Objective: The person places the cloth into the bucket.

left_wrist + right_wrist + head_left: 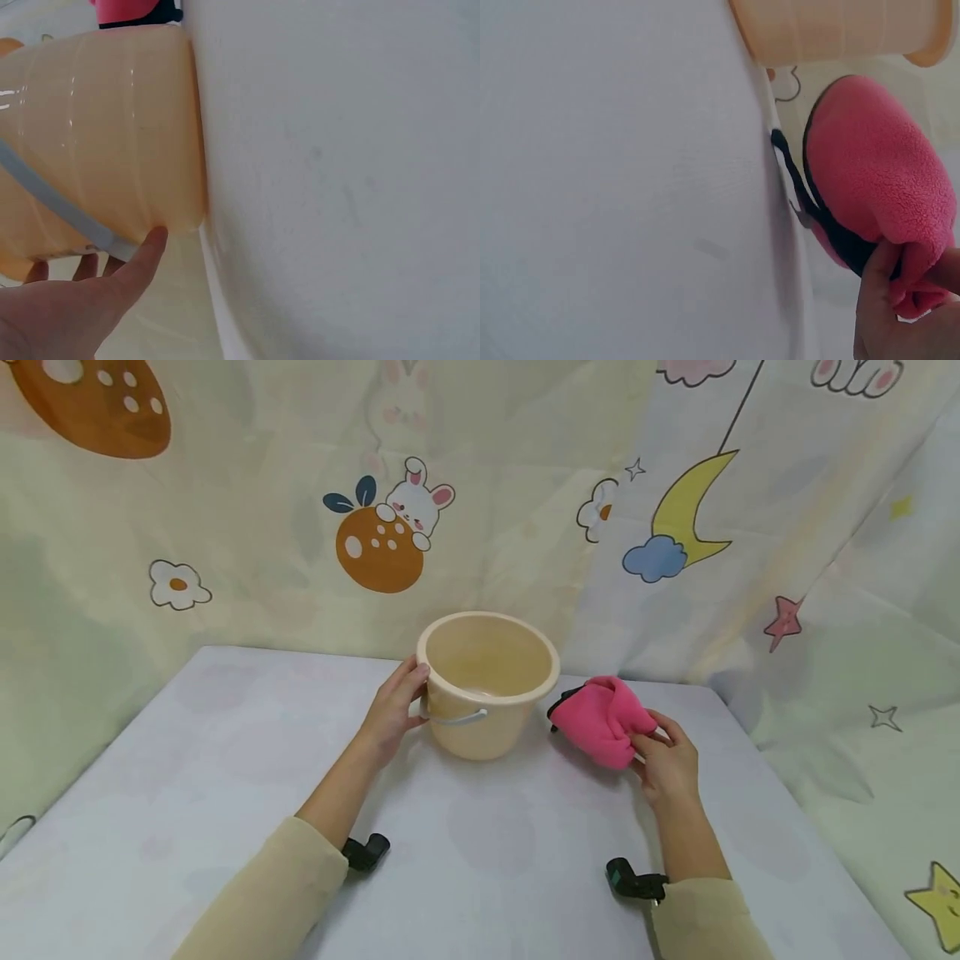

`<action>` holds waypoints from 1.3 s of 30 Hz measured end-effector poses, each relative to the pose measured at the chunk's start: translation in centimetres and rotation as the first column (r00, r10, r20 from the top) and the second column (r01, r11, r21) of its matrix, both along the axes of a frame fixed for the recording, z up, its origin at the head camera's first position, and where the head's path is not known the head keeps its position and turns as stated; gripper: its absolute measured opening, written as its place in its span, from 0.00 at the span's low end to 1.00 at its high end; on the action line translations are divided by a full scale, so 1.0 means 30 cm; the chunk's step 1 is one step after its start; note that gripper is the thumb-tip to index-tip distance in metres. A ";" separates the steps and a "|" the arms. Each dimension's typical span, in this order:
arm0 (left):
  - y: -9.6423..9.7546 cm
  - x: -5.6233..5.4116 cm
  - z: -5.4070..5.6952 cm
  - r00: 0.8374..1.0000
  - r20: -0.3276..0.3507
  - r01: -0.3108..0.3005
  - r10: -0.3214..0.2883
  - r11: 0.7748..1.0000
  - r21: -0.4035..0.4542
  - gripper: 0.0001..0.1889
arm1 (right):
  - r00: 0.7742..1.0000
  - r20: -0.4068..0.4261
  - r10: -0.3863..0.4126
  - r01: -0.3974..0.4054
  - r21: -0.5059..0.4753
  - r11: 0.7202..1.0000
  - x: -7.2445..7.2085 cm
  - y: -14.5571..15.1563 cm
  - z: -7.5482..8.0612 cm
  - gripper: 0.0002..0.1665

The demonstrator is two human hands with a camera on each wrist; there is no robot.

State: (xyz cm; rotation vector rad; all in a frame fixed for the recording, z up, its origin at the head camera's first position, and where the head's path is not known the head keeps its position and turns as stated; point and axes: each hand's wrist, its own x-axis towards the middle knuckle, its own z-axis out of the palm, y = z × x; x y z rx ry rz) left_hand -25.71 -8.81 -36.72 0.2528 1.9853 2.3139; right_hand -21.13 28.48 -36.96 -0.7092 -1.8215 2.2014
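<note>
A cream plastic bucket (pixel 487 727) stands upright towards the back of the table, its grey handle (pixel 459 718) hanging at the front left. My left hand (pixel 392 710) holds the bucket's left side below the rim; in the left wrist view the fingers (pixel 142 262) touch its wall near the handle's end. To the right of the bucket, my right hand (pixel 669 764) pinches a bunched pink fleece item (pixel 600 722) between thumb and fingers. Black trim and a dark strap (pixel 799 180) show along its edge. Its exact kind cannot be told.
The white-covered table (pixel 487 868) ends at the back against a patterned cloth (pixel 510 535) with cartoon rabbits and a moon. Cloth also hangs along the right side. Black wrist-worn devices (pixel 633 881) are on both arms.
</note>
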 end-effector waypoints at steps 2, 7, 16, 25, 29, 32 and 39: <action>0.002 0.002 -0.004 1.000 -0.001 0.003 -0.003 1.000 0.001 0.33 | 0.999 -0.025 -0.045 0.044 -0.043 0.998 0.001 0.002 0.007 0.35; 0.003 0.003 -0.001 1.000 0.000 -0.006 0.006 1.000 0.006 0.33 | 0.988 -0.082 -0.129 0.117 -0.138 0.984 0.006 0.005 0.062 0.33; -0.007 -0.004 0.006 1.000 -0.001 -0.022 0.022 1.000 -0.002 0.33 | 0.978 -0.153 -0.144 0.112 -0.203 0.973 -0.001 0.018 0.167 0.34; 0.003 0.001 0.005 1.000 0.009 -0.005 0.006 1.000 -0.014 0.34 | 0.976 -0.194 -0.101 0.071 -0.157 0.985 0.000 0.014 0.232 0.39; 0.006 0.001 0.007 1.000 0.010 -0.016 0.016 1.000 -0.016 0.34 | 0.972 -0.214 -0.094 0.061 -0.158 0.986 0.001 0.004 0.258 0.39; 0.006 -0.001 0.008 1.000 0.007 -0.020 0.020 1.000 -0.019 0.34 | 0.970 -0.221 -0.100 0.067 -0.149 0.987 0.000 -0.004 0.276 0.39; 0.010 0.000 0.004 1.000 0.005 -0.025 0.025 0.999 -0.020 0.33 | 0.970 -0.224 -0.091 0.067 -0.114 0.991 -0.002 -0.023 0.304 0.41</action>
